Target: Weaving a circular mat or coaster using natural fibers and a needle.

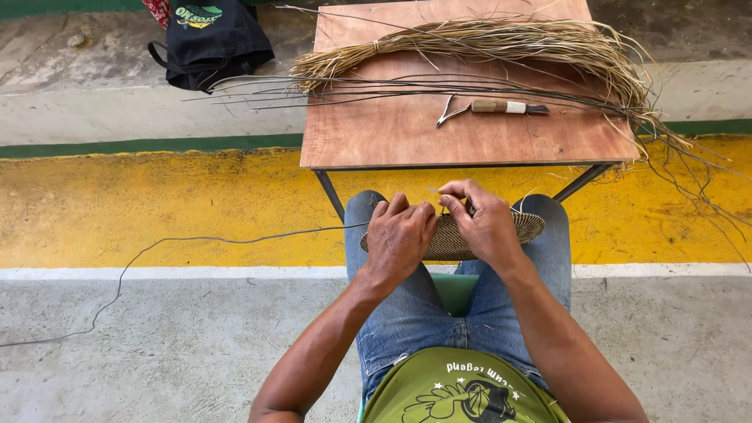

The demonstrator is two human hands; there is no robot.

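Note:
A flat, oval woven disc (526,228) of tan fibre rests across my knees. My left hand (399,237) lies over its left part, fingers curled down on the rim. My right hand (482,219) grips the near-centre top edge, fingertips pinched at the weave close to the left hand's fingertips. A long dark strand (180,242) runs from under my left hand out to the left across the floor. What the fingertips pinch is hidden.
A small wooden table (407,133) stands just beyond my knees. On it lie a bundle of dry straw (501,41), several long dark stems (352,84), a wood-handled knife (509,106) and a small metal tool (450,113). A black bag (210,43) sits on the far-left ledge.

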